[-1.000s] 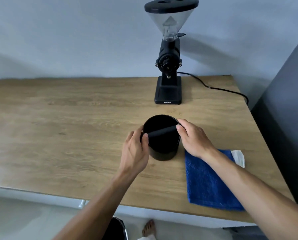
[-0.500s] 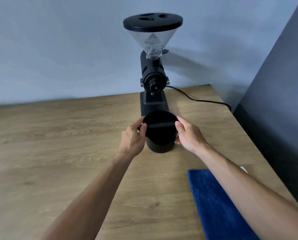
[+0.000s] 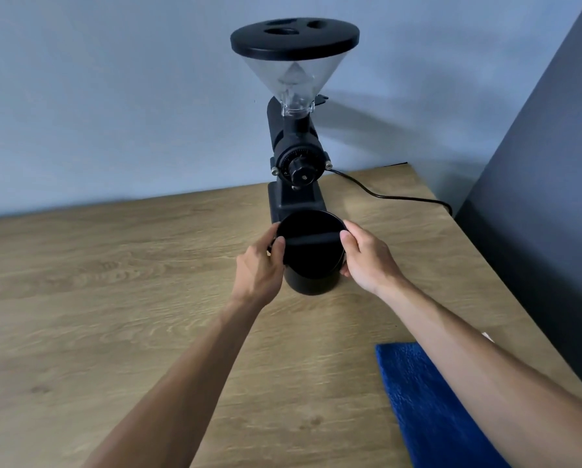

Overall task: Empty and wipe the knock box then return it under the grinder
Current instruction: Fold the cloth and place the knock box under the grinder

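Observation:
The black round knock box [image 3: 311,261], with a bar across its open top, sits right in front of the grinder's base and hides most of it. My left hand [image 3: 261,265] grips its left side and my right hand [image 3: 367,260] grips its right side. The black grinder [image 3: 296,157] stands upright behind it, with a clear cone hopper and a black lid. The box's inside looks dark and I cannot see any contents.
A blue cloth [image 3: 428,403] lies flat at the front right of the wooden table [image 3: 114,298], under my right forearm. The grinder's black cable [image 3: 394,197] runs right to the dark wall panel [image 3: 546,197]. A pale wall stands behind the table.
Both hands have carried the knock box away from the table's front, beside the cloth, to the grinder's base. The view has moved closer to the grinder.

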